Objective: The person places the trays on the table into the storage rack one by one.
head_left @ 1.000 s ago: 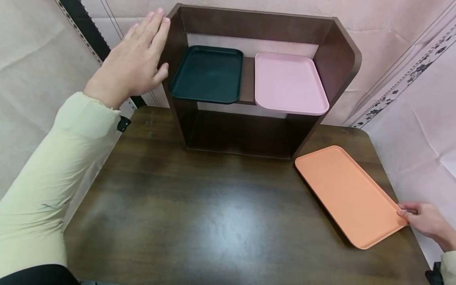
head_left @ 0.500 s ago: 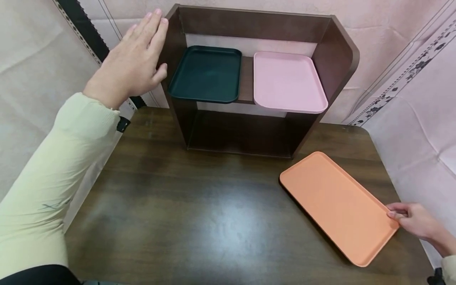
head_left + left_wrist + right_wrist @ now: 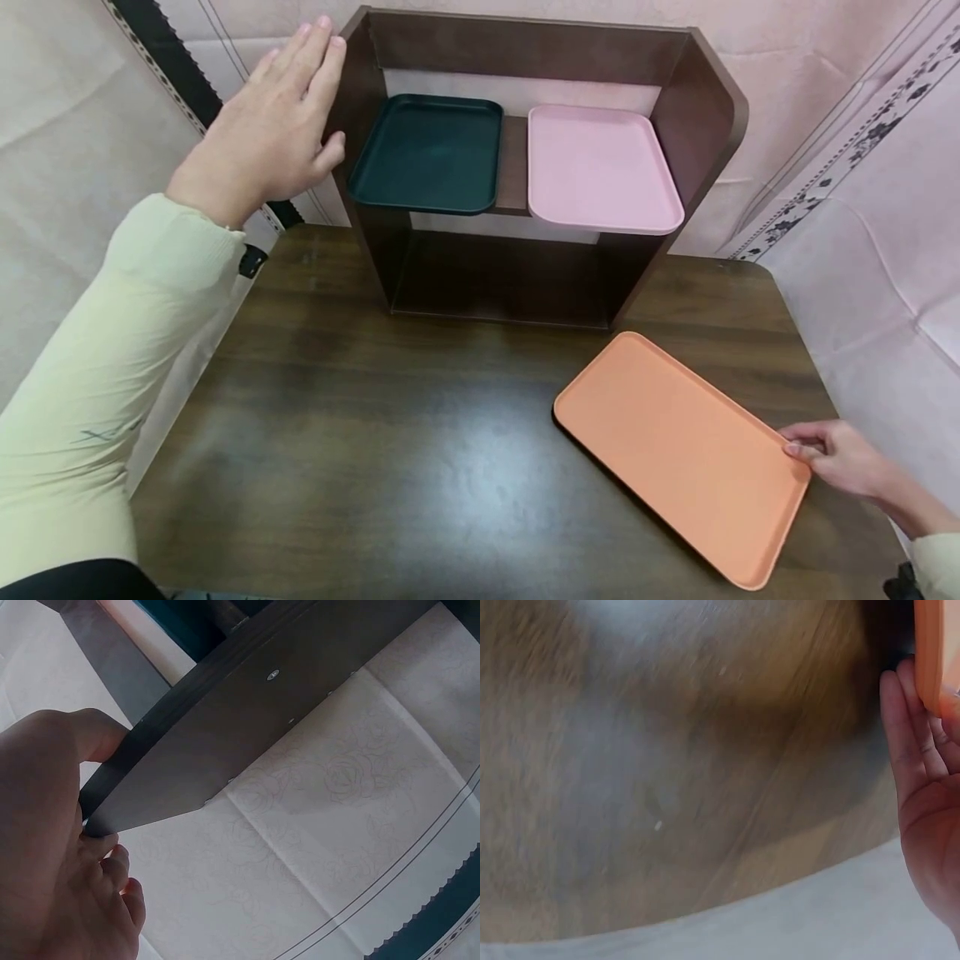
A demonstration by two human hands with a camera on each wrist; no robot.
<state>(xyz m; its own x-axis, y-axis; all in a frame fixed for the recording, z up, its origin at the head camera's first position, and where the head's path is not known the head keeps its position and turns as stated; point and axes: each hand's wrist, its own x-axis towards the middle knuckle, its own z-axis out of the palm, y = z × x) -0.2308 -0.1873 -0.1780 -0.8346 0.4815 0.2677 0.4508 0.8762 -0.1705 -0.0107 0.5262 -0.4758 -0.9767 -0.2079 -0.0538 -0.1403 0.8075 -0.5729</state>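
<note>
My left hand (image 3: 258, 125) rests against the left side panel of a dark brown wooden shelf (image 3: 525, 37), fingers straight and thumb at its front edge. In the left wrist view the thumb touches the edge of the panel (image 3: 225, 727). A dark green tray (image 3: 427, 154) and a pink tray (image 3: 603, 171) lie side by side on the upper shelf board. My right hand (image 3: 840, 458) pinches the right end of an orange rectangular tray (image 3: 682, 458) above the table. The right wrist view shows only a corner of the orange tray (image 3: 930, 660), beside the fingers (image 3: 907, 735).
The shelf stands at the back of a brown wooden table (image 3: 337, 467). Below the trays is the shelf's lower compartment (image 3: 502, 279). Pale patterned cloth (image 3: 847, 283) hangs behind and to the right. A dark border strip (image 3: 183, 58) runs along the cloth at left.
My right hand has moved the orange tray left and toward me across the table, away from the shelf's right side. The left hand has kept its place at the panel.
</note>
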